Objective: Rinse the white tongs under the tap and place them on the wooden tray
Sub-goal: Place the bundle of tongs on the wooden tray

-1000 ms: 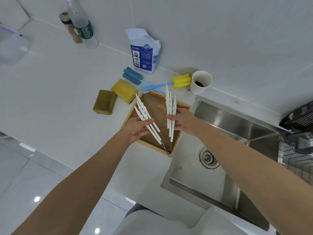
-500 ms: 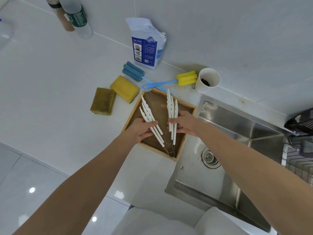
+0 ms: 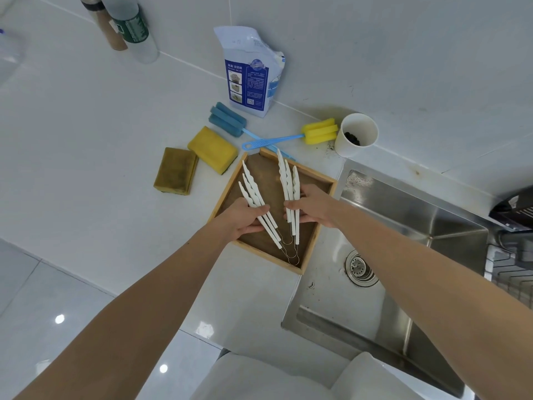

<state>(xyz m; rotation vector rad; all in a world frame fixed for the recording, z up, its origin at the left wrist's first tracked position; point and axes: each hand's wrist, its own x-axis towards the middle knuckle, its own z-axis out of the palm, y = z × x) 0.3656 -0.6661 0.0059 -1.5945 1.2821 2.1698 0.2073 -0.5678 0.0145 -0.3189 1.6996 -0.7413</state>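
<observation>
Two sets of white tongs with wire loops at their near ends are over the wooden tray (image 3: 320, 180). My left hand (image 3: 242, 217) holds the left tongs (image 3: 252, 187) around their middle, tips pointing away and to the left. My right hand (image 3: 310, 206) grips the right tongs (image 3: 287, 176) the same way, tips pointing away. Both sets sit low over the tray's dark floor; I cannot tell whether they touch it. The wire loops nearly meet near the tray's near corner.
A steel sink (image 3: 409, 226) with a drain (image 3: 359, 268) lies right of the tray. Two sponges (image 3: 212, 148), two sponge brushes (image 3: 318, 134), a white cup (image 3: 357, 134), a blue-and-white bag (image 3: 251, 76) and bottles (image 3: 132, 27) stand on the white counter.
Both hands have carried the tongs slightly lower and closer over the tray. The view has shifted a little; the grips are unchanged.
</observation>
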